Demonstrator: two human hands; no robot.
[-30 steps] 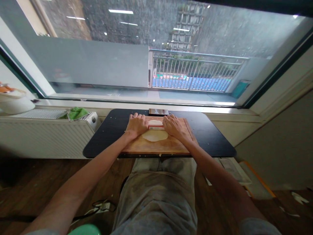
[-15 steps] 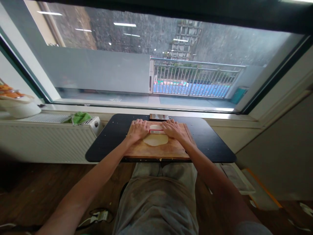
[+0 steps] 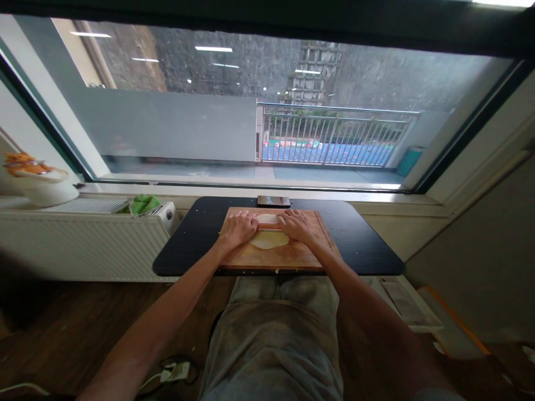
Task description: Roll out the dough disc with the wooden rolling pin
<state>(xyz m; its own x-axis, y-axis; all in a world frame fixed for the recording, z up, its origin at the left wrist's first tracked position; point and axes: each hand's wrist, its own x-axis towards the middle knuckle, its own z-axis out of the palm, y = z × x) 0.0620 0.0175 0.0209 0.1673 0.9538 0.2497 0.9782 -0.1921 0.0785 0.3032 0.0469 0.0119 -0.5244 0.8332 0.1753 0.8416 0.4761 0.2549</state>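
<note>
On the wooden board (image 3: 259, 259) lies a flat, pale sheet of dough (image 3: 270, 240) with a rounded near edge. Across its far part runs a light rolling pin (image 3: 270, 226) with a red-edged label. My left hand (image 3: 240, 227) presses on the pin's left end, fingers closed over it. The right end is under my right hand (image 3: 296, 224), its fingers curled over it too. Between the hands only the pin's short middle shows; its ends are hidden. Pale dough shows on both the near and far sides of the pin.
A black table (image 3: 357, 239) carries the board. A flat phone-like object (image 3: 273, 201) lies behind it by the window sill. At left stand a white radiator (image 3: 104, 239) with a green cloth (image 3: 144, 204) on top and a white pot (image 3: 52, 186). A power strip (image 3: 175, 371) is on the floor.
The rolling pin has turned under my hands: its printed label face shows less, and a red strip faces up. Both hands stay on it. The whole view has shifted slightly.
</note>
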